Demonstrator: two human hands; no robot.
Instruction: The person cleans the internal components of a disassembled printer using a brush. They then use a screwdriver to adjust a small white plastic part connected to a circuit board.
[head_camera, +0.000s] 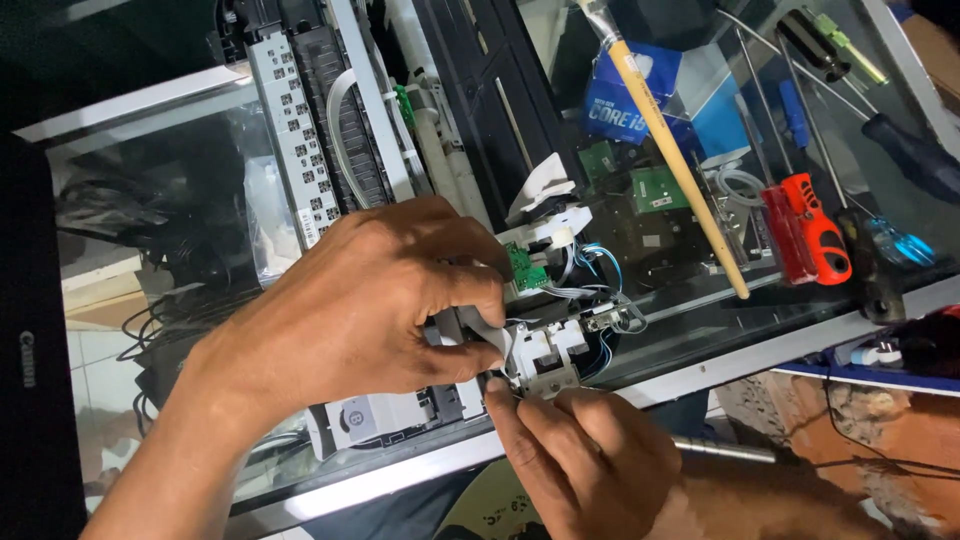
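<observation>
Two hands (500, 350) pinch a grey printer part (545, 355) over a glass counter (700, 320) (screwdrivers (810, 235) lie nearby)

We see a glass tabletop (150, 180) with pale metal edging. On it lie a stripped grey-and-black plastic printer mechanism (340, 130), a long wooden-handled brush (675, 160), a red-handled screwdriver (805, 235) just beside it, a dark blue-handled screwdriver (905, 150) and a green-handled one (850, 45) near the far corner.

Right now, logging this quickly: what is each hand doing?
Left hand: closed, pinching the grey flat cable.
Right hand: closed, gripping the small white part.
</observation>
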